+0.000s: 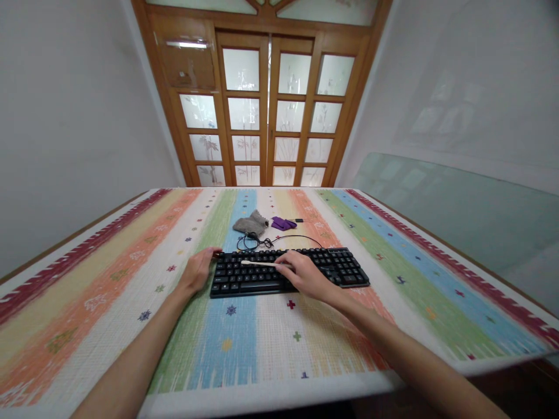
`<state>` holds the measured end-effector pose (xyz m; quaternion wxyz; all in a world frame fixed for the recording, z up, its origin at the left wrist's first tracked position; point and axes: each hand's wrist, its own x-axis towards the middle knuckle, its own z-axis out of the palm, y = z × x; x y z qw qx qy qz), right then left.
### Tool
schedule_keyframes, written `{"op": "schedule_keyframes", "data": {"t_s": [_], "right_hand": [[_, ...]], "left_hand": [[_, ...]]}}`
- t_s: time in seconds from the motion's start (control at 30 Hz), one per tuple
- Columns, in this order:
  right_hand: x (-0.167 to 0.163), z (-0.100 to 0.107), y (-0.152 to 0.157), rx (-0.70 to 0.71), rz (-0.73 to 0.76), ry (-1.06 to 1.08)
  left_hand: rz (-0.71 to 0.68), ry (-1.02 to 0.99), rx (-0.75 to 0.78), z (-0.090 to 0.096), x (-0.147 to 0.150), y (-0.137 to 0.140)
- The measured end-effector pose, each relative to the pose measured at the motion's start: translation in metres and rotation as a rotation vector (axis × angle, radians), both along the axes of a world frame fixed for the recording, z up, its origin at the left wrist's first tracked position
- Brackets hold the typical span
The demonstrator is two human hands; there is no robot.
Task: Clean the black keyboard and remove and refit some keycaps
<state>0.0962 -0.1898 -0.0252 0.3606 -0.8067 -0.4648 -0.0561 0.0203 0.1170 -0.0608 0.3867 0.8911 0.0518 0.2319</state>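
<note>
A black keyboard (248, 287) lies flat on the striped tablecloth in front of me. At its left end my left hand (200, 270) is closed on the upper corner, thumb and fingers at the edge. My right hand (302, 272) is over the middle of the keys, its fingers pinching a thin white toothbrush (263, 264). The brush points left, its head at the keys on the left half; whether the bristles touch them I cannot tell. My right wrist and fingers hide part of the keys.
Behind the keyboard lie its coiled black cable (254, 241), a crumpled grey cloth (250, 223) and a folded purple cloth (283, 223). A small black plug (299, 220) sits beside the purple one. The tablecloth (227, 349) covers the table; white walls flank it.
</note>
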Motion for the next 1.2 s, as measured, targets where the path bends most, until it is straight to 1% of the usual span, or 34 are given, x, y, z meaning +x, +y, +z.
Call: {"op": "schedule_keyframes", "data": {"t_s": [0.1,0.23,0.33,0.43,0.6,0.8,1.0,1.2], "right_hand": [[0.004,-0.003,0.033,-0.001,0.061,0.01],[0.006,-0.004,0.068,-0.024,0.082,-0.001],[0.003,-0.005,0.085,-0.054,0.076,-0.017],[0.0,-0.008,0.095,-0.088,0.071,-0.034],[0.001,-0.01,0.095,-0.133,0.065,-0.068],[0.003,-0.011,0.085,-0.141,0.047,-0.093],[-0.001,-0.009,0.073,-0.224,0.005,-0.216],[0.001,-0.011,0.07,-0.196,0.034,-0.219]], "left_hand": [[0.018,0.0,-0.087,-0.001,0.001,0.0],[0.028,-0.002,-0.192,-0.001,0.001,0.0],[0.034,0.003,-0.227,-0.001,0.001,0.0],[0.037,0.001,-0.243,-0.001,0.001,0.0],[0.036,0.009,-0.251,-0.002,0.001,0.001],[0.038,0.02,-0.247,-0.002,0.001,0.001],[0.046,0.029,-0.207,0.002,0.001,-0.001],[0.049,0.027,-0.195,0.003,0.001,-0.002]]}}
